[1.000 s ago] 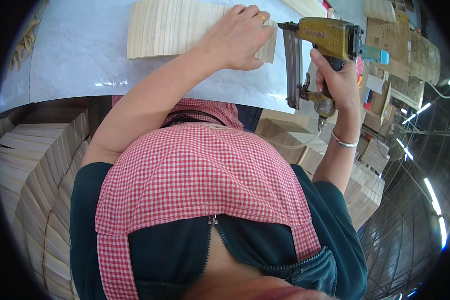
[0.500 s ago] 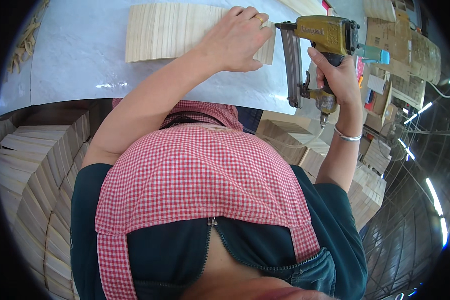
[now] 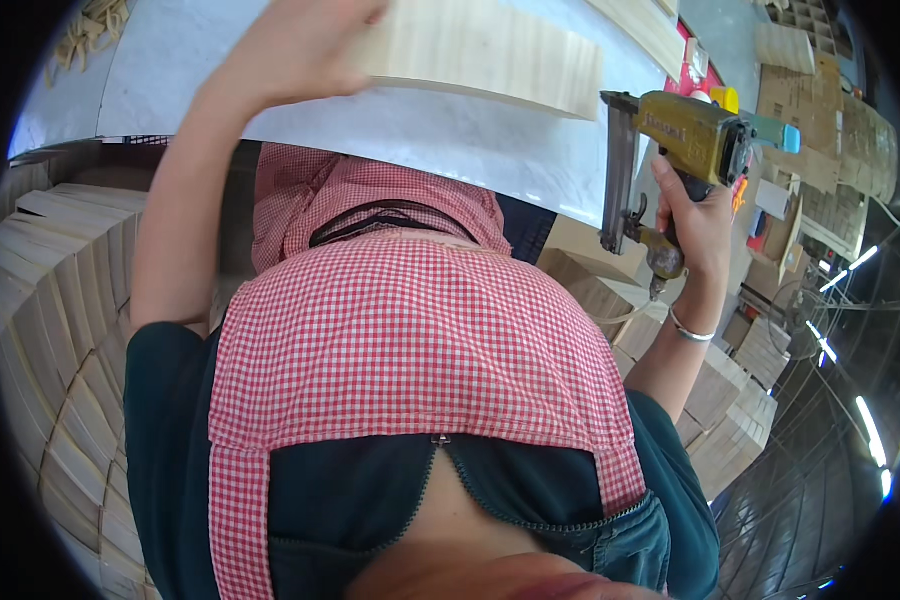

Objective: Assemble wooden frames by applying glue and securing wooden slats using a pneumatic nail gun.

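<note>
My left hand (image 3: 305,50) is at the left end of a pale wooden board (image 3: 490,55), its fingers around that end and partly hidden. Slightly blurred, the board lies over the bluish-white tabletop (image 3: 450,125). Wrapped round the handle of a yellow and black nail gun (image 3: 680,130), my right hand (image 3: 700,225) holds it upright off the table's right edge. The gun's long grey magazine (image 3: 620,180) hangs on its left side, and its nose is just right of the board's right end, apart from it.
Stacked wooden pieces (image 3: 55,270) stand at the left below the table, and more stacks (image 3: 715,385) stand at the right. Further pale boards (image 3: 640,35) lie at the table's far right. A cardboard box (image 3: 795,120) is beyond. Tan strips (image 3: 90,30) lie at the far left.
My left hand has gone from the board's right end to its left end. The board now sits further right in view and looks tilted. The nail gun appears slightly lower and further right.
</note>
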`<act>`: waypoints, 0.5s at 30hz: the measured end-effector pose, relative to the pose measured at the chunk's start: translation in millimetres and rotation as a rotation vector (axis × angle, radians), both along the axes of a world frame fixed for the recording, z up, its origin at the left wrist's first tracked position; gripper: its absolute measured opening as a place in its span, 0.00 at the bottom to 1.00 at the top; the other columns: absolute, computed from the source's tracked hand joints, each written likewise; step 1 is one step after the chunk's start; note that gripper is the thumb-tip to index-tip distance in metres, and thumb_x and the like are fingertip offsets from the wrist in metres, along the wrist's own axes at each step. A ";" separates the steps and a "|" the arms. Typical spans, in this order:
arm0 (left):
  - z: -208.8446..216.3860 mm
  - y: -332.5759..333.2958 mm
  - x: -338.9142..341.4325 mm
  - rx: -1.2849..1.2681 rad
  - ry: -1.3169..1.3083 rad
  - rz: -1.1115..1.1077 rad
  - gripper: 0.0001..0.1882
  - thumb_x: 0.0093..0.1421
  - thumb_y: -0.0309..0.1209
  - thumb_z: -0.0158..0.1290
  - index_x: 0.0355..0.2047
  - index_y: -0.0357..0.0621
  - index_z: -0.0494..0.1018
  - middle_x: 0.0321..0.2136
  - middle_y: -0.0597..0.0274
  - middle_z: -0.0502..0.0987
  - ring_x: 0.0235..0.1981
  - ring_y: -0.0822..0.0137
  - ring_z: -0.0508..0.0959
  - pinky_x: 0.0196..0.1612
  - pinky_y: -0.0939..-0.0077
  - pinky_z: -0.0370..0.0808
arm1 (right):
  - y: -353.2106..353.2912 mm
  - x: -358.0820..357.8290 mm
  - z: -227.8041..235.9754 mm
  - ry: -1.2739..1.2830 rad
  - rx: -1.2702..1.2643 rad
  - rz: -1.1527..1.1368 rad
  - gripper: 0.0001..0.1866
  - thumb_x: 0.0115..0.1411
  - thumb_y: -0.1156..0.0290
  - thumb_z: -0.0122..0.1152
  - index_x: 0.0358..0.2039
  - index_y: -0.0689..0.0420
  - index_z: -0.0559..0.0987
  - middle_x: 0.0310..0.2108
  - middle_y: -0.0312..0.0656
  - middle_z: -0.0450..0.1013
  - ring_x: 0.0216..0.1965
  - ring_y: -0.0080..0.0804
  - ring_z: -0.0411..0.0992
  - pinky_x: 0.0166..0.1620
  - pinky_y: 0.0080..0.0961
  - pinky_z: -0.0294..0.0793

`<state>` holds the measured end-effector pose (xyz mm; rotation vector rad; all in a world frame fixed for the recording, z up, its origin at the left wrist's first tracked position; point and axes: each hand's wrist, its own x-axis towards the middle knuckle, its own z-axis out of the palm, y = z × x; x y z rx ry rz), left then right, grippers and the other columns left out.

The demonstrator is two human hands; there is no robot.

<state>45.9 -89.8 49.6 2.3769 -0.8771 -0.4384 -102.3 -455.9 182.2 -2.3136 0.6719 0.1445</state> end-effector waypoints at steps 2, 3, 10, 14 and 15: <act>-5.2 -26.4 -6.5 0.001 -0.035 -0.018 0.25 0.43 0.38 0.66 0.39 0.42 0.70 0.50 0.46 0.72 0.53 0.48 0.70 0.60 0.56 0.65 | 16.6 -4.9 -2.2 -0.017 0.044 0.020 0.12 0.61 0.67 0.70 0.32 0.63 0.79 0.14 0.34 0.69 0.11 0.20 0.63 0.15 0.17 0.62; -7.2 -39.3 -10.2 -0.093 -0.089 -0.020 0.24 0.44 0.38 0.66 0.38 0.43 0.70 0.48 0.48 0.72 0.51 0.48 0.71 0.59 0.57 0.66 | 23.7 -8.7 -3.7 -0.024 0.064 0.028 0.12 0.61 0.67 0.71 0.32 0.63 0.79 0.14 0.34 0.69 0.11 0.19 0.63 0.15 0.17 0.62; -10.8 -64.3 -10.7 -0.149 0.091 -0.027 0.22 0.45 0.39 0.65 0.36 0.45 0.69 0.42 0.52 0.72 0.46 0.51 0.71 0.54 0.58 0.68 | 28.1 -19.5 -12.6 0.016 0.106 0.077 0.11 0.61 0.69 0.71 0.34 0.64 0.79 0.15 0.34 0.70 0.11 0.19 0.63 0.15 0.16 0.62; -12.6 -65.7 -10.4 -0.230 -0.007 -0.030 0.21 0.45 0.39 0.65 0.35 0.46 0.69 0.40 0.54 0.71 0.44 0.52 0.70 0.51 0.59 0.68 | 27.3 -18.5 -13.8 0.021 0.112 0.093 0.13 0.62 0.67 0.71 0.36 0.63 0.79 0.14 0.34 0.69 0.12 0.20 0.63 0.16 0.18 0.64; -12.6 -65.9 -10.3 -0.228 -0.006 -0.030 0.21 0.45 0.39 0.65 0.35 0.46 0.69 0.40 0.54 0.71 0.44 0.52 0.70 0.51 0.59 0.68 | 28.2 -18.4 -15.0 0.022 0.114 0.093 0.13 0.62 0.67 0.71 0.36 0.63 0.79 0.14 0.34 0.69 0.12 0.20 0.63 0.16 0.18 0.64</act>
